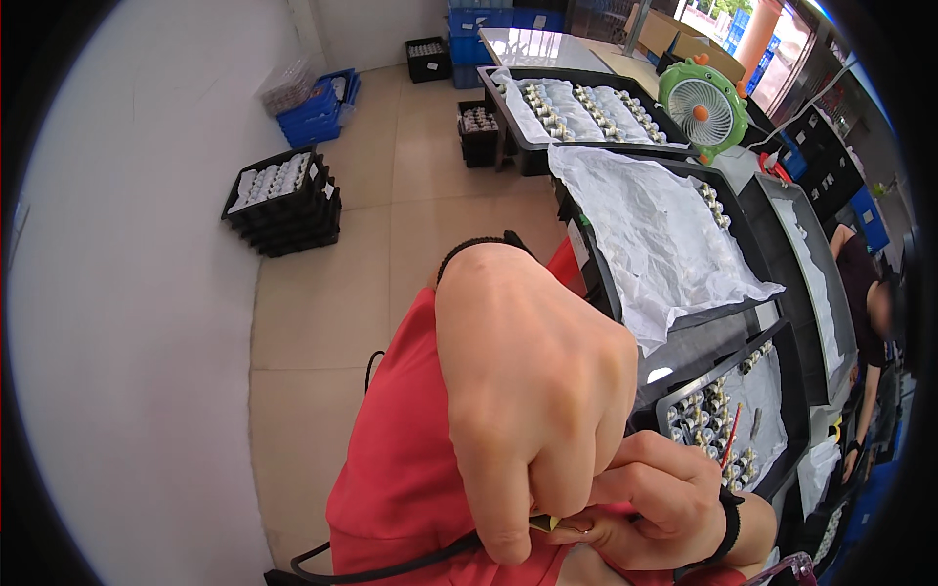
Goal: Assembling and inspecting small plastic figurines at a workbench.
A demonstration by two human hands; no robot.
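My left hand (532, 391) is large in the middle of the head view, its fingers curled downward and closed. Beside it at the lower right, my right hand (660, 493) has its fingers bent and closed too, with a black band at the wrist. The fingertips of both hands meet low in front of my red garment (396, 469). A small yellow piece (543, 523) peeks out between them; most of whatever they grip is hidden. A thin black cord (401, 574) runs across the garment to the hands.
To the right, a black tray (791, 430) holds several small glass-and-metal parts and a thin red stick (731, 435). Beyond stand a paper-lined tray (664, 230), another tray of parts (596, 107) and a green fan (702, 107). Stacked black crates (283, 215) stand by the wall. Another person's arm (865, 410) shows far right.
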